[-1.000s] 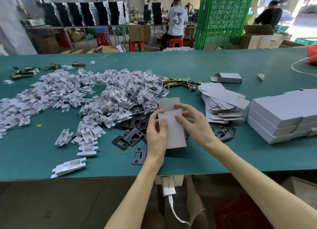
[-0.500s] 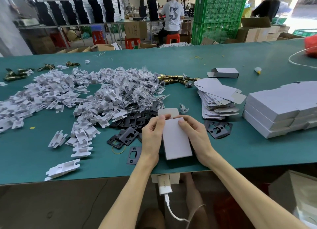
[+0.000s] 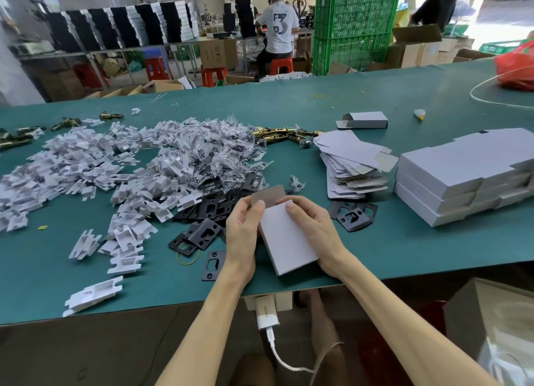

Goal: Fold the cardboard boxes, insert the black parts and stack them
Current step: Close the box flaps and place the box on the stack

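A small white cardboard box (image 3: 286,241) lies lengthwise between my hands above the near edge of the green table (image 3: 404,241). Its brown end flap (image 3: 268,195) stands open at the far end. My left hand (image 3: 242,229) grips the box's left side, thumb near the flap. My right hand (image 3: 313,226) holds the right side with fingers curled over the top. Black metal plates (image 3: 202,232) lie scattered just left of the hands, and more black plates (image 3: 352,215) lie to the right. A pile of flat box blanks (image 3: 349,166) and stacked folded boxes (image 3: 462,180) sit on the right.
A large heap of white plastic inserts (image 3: 101,166) and bagged parts (image 3: 228,148) covers the left and middle of the table. Brass latches (image 3: 283,134) and one folded box (image 3: 365,119) lie farther back. A red bag (image 3: 517,65) sits far right. People work behind, beside green crates (image 3: 352,27).
The box has been lowered toward the table edge and turned slightly, its near end swinging right. Both hands have slid along its sides and still hold it.
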A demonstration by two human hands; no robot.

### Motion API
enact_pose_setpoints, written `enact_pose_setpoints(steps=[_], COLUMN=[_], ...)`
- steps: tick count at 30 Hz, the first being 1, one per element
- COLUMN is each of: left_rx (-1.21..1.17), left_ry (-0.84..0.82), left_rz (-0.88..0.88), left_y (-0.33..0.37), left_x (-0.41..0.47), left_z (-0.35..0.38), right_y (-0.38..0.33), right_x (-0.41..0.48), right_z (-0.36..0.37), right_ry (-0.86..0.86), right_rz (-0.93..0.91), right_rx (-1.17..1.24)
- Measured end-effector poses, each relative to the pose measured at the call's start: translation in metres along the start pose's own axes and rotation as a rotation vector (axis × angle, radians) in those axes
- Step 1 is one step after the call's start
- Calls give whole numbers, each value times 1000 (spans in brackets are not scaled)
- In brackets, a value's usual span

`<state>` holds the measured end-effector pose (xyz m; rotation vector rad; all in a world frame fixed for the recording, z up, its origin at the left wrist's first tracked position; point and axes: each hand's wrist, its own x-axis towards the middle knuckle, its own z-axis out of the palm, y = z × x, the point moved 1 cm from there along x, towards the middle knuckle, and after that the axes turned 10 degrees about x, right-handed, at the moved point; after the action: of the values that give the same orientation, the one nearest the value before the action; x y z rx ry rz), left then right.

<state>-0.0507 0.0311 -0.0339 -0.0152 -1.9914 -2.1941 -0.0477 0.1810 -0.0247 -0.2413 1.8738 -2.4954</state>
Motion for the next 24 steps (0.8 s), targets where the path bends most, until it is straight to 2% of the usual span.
enact_pose_setpoints(steps=[3, 9, 14, 19, 24], left_rx=[19, 44, 134, 187, 80], left_ry=[31, 0, 50, 52, 214], left_rz=[-1, 8, 29, 47, 18], left_y=[1, 11, 6, 3, 0], left_x=[-1, -7, -6, -6, -2], left_z=[1, 5, 5, 3, 0], right_y=[0, 1, 6, 3, 0], right_x=[0, 1, 2, 0, -2], right_z=[0, 1, 0, 1, 3], right_ry=[-2, 110, 157, 93, -84], right_rz=[-2, 80, 40, 52, 66], right_rx=[-11, 50, 7, 36, 66])
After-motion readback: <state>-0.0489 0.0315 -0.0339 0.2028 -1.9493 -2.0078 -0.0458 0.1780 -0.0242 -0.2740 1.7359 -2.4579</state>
